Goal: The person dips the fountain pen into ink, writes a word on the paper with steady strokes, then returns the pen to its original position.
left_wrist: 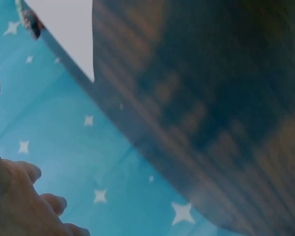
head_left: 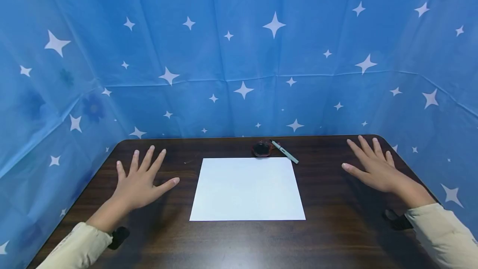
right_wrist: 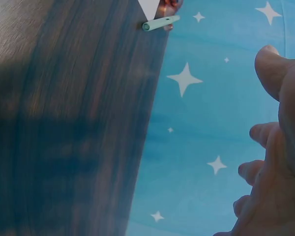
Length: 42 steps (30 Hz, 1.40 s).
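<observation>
A white sheet of paper (head_left: 248,190) lies flat in the middle of the dark wooden table. At its far edge sits a small dark, reddish-rimmed object (head_left: 262,149), its kind unclear. Beside that lies a pale green pen (head_left: 285,152), slanting past the sheet's far right corner. To the left of the paper, my left hand (head_left: 139,184) hovers over the table with fingers spread, holding nothing. My right hand (head_left: 377,168) is held likewise above the right side, fingers apart and nothing in it. Both wrist views show parts of the hands, the left palm (left_wrist: 19,201) and right thumb (right_wrist: 271,73) included.
The table (head_left: 246,244) has rounded far corners. Right behind its far edge hangs a blue curtain (head_left: 246,53) with white stars, which also runs along the left and right sides. A dark band (head_left: 118,238) sits under the left sleeve, another (head_left: 397,220) at the right.
</observation>
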Available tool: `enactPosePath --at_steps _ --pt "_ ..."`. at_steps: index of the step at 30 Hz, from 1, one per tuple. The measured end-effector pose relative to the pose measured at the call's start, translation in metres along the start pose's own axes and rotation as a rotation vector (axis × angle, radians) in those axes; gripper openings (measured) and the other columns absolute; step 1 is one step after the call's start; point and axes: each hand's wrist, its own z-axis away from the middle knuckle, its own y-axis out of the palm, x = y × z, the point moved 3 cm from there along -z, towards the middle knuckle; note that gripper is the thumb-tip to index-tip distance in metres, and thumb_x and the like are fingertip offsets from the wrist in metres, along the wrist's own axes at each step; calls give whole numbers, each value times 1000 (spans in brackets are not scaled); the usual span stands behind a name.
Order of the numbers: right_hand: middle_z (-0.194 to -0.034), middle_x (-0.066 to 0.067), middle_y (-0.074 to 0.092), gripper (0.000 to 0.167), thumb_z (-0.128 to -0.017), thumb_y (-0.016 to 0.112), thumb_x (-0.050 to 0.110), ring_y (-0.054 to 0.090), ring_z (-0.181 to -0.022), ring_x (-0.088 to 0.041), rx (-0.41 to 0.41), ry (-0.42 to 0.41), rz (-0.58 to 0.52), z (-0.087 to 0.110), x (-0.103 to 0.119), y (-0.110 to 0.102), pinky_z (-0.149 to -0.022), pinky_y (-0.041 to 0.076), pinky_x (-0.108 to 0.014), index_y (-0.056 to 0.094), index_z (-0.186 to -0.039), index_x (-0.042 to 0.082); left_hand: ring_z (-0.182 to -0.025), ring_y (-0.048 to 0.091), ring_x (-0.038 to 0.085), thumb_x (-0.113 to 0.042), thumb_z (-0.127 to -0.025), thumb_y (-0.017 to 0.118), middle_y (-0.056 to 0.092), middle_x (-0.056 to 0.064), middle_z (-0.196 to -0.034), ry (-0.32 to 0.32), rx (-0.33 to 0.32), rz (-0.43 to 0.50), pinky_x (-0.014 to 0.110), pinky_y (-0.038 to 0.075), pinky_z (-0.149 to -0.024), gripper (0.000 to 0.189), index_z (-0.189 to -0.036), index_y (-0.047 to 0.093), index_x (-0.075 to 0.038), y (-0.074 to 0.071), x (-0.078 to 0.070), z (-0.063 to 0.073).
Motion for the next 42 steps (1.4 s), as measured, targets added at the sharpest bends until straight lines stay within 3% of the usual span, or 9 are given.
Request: enactPosePath --at_steps 12,19,24,29,35,42 --pt "-156 -31 -4 80 -98 47 48 -17 -137 -55 -1 -37 -127 -31 9 19 -99 -5 -77 9 -154 7 -143 0 48 -73 -84 47 12 16 -160 79 8 14 73 -10 -102 91 -153 27 -17 49 -36 -6" --pt "-156 -31 -3 78 -98 47 46 -17 -138 -55 33 -67 -232 -54 18 37 -99 -4 -77 12 -153 3 -144 -3 45 -71 -85 48 11 15 -160 149 118 48 73 -10 -103 88 -153 26 -19 73 -60 -9" --pt "-156 -30 -3 77 -99 47 45 -16 -139 -53 66 -70 -284 -68 24 51 -99 -2 -77 13 -153 2 -145 0 45 -72 -86 46 10 13 -161 174 225 64 73 -7 -103 89 -154 24 -19 90 -65 -12" --pt "-156 -30 1 75 -100 45 45 -12 -140 -53 83 -83 -312 -84 28 62 -103 0 -75 14 -153 2 -145 5 43 -75 -85 43 9 11 -161 169 324 92 72 0 -106 92 -154 21 -20 95 -67 -10" --pt "-156 -29 8 72 -101 42 44 0 -142 -51 98 -105 -333 -109 38 82 -107 6 -71 16 -152 1 -146 4 41 -73 -86 44 7 10 -161 158 368 114 73 -1 -105 88 -154 21 -23 97 -64 -7" --pt "-157 -24 14 69 -102 42 43 16 -142 -46 147 -55 -410 -128 47 97 -109 17 -65 16 -153 5 -147 1 38 -73 -87 43 3 8 -162 156 400 104 72 -1 -106 86 -155 18 -25 98 -67 -10"
